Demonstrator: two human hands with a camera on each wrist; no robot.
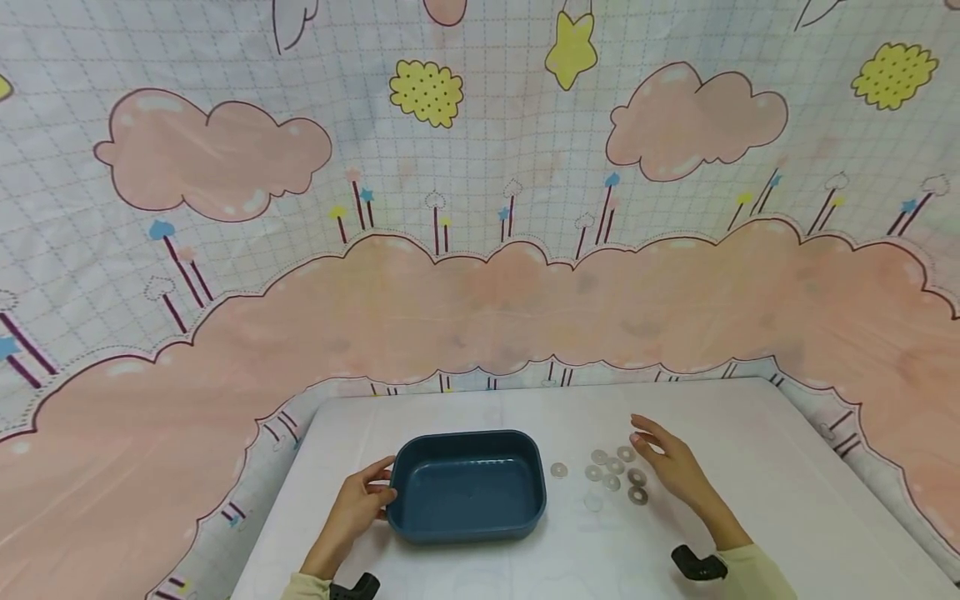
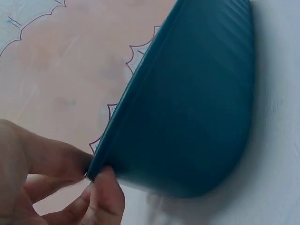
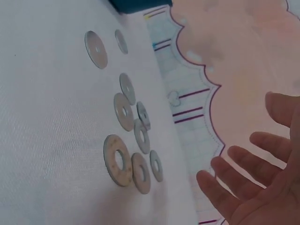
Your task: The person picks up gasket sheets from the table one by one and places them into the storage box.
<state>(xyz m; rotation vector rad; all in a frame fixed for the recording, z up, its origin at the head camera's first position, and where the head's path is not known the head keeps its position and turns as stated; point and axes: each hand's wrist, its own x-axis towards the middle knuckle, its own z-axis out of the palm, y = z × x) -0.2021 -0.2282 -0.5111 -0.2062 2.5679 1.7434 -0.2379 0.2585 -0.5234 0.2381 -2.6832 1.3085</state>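
While the left hand [image 1: 358, 502] pinches the near left corner of the blue plastic tub [image 1: 467, 487], thumb on the rim and fingers curled beneath the lip, the right hand [image 1: 670, 463] hovers just over the metal washers [image 1: 615, 473], fingers spread and relaxed, holding nothing. The tub sits at the middle of the white table [image 1: 750, 500], empty as far as the head view shows, and the washers lie scattered just to its right, some touching or overlapping, one lying apart nearer the tub.

From the left wrist view, the tub's wall [image 2: 187, 108] looks smooth and rigid, with a rolled rim: I'd judge it light and stiff, easy to steady with that one-corner pinch, though it could skate on the smooth tablecloth if pushed.

The washers [image 3: 126, 136] are the fussy part. Thin, flat, hard discs lying flush against the cloth, probably slick, and with little edge to catch. A fingertip-and-thumb pinch on the rim looks like the best hold, or sliding one clear of the cluster first. The bigger washer [image 3: 117, 160] nearest the palm offers the most edge. Nothing fragile here; dropping one risks only a roll.
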